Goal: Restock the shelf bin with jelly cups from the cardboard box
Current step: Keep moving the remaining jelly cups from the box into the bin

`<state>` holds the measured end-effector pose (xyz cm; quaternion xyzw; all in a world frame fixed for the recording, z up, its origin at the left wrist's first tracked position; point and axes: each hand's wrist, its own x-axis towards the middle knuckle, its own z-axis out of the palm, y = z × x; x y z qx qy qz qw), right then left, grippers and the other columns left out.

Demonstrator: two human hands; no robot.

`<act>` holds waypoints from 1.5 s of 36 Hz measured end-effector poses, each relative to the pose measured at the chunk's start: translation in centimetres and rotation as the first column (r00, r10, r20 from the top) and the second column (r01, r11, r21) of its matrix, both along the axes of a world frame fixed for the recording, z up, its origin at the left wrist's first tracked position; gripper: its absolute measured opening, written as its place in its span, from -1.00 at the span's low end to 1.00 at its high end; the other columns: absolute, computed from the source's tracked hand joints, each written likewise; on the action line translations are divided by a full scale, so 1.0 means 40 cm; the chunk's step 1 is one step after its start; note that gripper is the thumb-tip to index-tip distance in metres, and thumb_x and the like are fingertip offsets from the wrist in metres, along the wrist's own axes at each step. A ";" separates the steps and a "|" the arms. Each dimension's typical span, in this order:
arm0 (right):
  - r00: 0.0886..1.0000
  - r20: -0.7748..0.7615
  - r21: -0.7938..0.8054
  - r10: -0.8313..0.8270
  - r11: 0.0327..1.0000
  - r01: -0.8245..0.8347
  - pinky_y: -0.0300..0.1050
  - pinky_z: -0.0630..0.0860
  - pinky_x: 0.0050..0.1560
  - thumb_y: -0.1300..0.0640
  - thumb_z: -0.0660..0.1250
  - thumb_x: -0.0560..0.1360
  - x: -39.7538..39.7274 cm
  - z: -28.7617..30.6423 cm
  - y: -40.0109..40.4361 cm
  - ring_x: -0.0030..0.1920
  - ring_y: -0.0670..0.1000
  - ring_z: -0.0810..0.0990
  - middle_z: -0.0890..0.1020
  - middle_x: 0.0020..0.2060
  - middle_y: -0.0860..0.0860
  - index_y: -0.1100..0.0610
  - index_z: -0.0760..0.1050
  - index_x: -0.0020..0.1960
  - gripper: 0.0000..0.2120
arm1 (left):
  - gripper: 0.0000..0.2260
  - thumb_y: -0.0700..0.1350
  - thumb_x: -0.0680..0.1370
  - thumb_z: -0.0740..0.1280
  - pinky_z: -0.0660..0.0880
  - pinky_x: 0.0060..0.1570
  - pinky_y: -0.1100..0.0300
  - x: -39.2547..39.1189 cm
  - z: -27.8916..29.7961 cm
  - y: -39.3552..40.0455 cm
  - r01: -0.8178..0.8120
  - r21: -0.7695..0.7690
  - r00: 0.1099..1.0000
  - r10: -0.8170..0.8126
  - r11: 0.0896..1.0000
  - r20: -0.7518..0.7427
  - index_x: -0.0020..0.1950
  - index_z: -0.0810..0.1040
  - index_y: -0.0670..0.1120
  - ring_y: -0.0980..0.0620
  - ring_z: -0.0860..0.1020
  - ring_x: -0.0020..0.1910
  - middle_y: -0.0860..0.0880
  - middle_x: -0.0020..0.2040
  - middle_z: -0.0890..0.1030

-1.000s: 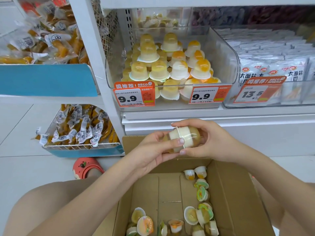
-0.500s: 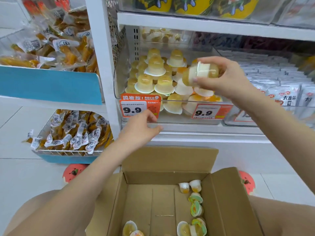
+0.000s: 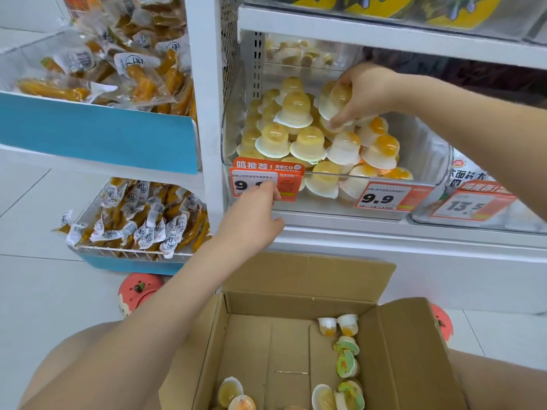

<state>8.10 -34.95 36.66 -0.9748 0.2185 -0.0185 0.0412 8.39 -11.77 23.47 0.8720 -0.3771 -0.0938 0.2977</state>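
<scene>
A clear shelf bin holds a heap of yellow and orange jelly cups. My right hand reaches over the heap and grips jelly cups at the top right of the pile. My left hand is raised in front of the bin's left price tag, fingertips touching it, holding nothing. The open cardboard box sits below between my knees, with several jelly cups lying along its right side and near edge.
To the left are blue-fronted bins of orange snack packets, upper and lower. A second clear bin with white packets and a 13.5 tag stands to the right. White shelf board runs above the jelly bin. Red slippers flank the box.
My right hand carried the jelly cups from above the box up into the bin and onto the heap. My left hand let go and rose to the price tag.
</scene>
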 end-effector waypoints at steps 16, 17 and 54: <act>0.995 0.070 0.097 0.070 0.992 -0.077 -0.07 0.46 0.17 -0.10 0.56 0.27 -0.023 -0.040 -0.009 0.26 0.09 0.46 0.44 0.33 0.04 0.02 0.28 0.44 -0.16 | -0.68 -0.21 0.47 0.36 0.53 -0.03 -0.07 -0.005 -0.019 0.002 0.031 0.017 0.998 -0.032 0.999 0.056 0.17 0.34 -0.10 -0.07 0.52 -0.04 -0.08 0.10 0.47; 0.987 0.146 0.114 0.070 0.990 -0.087 -0.11 0.45 0.16 -0.08 0.55 0.28 -0.039 -0.042 -0.009 0.27 0.05 0.46 0.45 0.31 0.02 0.04 0.31 0.42 -0.20 | -0.68 -0.22 0.47 0.36 0.53 -0.04 -0.06 -0.005 -0.021 0.004 0.031 0.021 0.997 -0.032 0.999 0.067 0.17 0.34 -0.10 -0.07 0.52 -0.04 -0.08 0.11 0.47; 0.806 -0.373 0.522 -0.460 0.614 0.592 -0.08 0.40 -0.03 0.21 0.37 0.47 -0.567 -1.086 0.167 0.08 0.23 0.51 0.37 0.22 0.28 0.17 0.08 0.46 -0.32 | -0.48 -0.18 0.42 0.43 0.39 0.23 0.15 -0.260 -0.792 0.258 0.519 0.633 0.787 -0.032 0.575 -0.616 0.34 0.34 -0.02 -0.05 0.37 0.30 -0.05 0.32 0.38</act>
